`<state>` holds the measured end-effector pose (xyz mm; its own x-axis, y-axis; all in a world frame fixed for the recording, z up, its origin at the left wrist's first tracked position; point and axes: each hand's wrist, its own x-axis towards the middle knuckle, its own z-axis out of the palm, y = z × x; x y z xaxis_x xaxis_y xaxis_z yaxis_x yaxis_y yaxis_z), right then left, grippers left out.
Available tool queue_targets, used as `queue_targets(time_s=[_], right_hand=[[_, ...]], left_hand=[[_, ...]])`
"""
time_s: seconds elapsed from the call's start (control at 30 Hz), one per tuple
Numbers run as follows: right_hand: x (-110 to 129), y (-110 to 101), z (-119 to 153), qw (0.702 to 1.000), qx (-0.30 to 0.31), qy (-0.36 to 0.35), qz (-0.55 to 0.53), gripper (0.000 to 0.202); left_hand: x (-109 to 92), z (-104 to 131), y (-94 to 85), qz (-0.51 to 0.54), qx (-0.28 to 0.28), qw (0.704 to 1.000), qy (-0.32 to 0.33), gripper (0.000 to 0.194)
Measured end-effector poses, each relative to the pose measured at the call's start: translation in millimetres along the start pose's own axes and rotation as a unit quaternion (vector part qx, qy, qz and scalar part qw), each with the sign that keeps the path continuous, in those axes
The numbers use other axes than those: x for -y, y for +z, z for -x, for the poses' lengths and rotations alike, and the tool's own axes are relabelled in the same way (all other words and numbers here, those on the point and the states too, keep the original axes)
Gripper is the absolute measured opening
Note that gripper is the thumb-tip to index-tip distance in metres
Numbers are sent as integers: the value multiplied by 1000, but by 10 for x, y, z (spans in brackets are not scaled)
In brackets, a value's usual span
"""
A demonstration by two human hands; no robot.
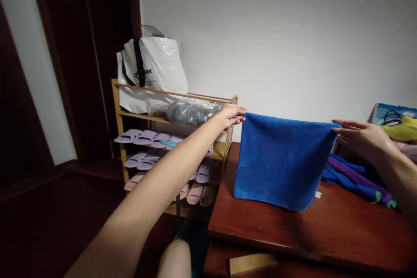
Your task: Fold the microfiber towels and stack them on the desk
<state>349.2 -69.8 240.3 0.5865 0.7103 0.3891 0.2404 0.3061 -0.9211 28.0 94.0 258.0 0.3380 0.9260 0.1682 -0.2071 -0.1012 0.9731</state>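
A blue towel (283,160) hangs stretched out over the dark red wooden table (355,230), its lower edge close to the tabletop. With fingers closed, my left hand (232,115) pinches its upper left corner. The upper right corner is pinched between the thumb and fingers of my right hand (361,137). A small white tag (318,194) shows by the towel's lower right edge. Behind my right hand, blue and purple cloths (355,178) with green ends lie on the table.
Left of the table stands a wooden rack (122,156) with several pairs of slippers (143,137), a large white bag (156,65) and a plastic-wrapped bundle (189,113). A yellow plush item (402,128) sits at the far right. A wooden block (250,264) is below the table's front edge.
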Motion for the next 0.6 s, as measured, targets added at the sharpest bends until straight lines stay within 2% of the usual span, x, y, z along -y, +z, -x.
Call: queue_targets(time_s=[0.27,0.43,0.6], right_hand=[[-188,-42,-152,993,-30,-77,84,54],[-168,4,-115,985,-44,-107,124,56],[-169,-19,-140,971,-57,-136,190,53]], left_hand=[[-19,50,5,40,-13,997,66,20],[9,46,-7,-20,1,996,85,22],[67,-22,-34,-114,-13,984,139,19]])
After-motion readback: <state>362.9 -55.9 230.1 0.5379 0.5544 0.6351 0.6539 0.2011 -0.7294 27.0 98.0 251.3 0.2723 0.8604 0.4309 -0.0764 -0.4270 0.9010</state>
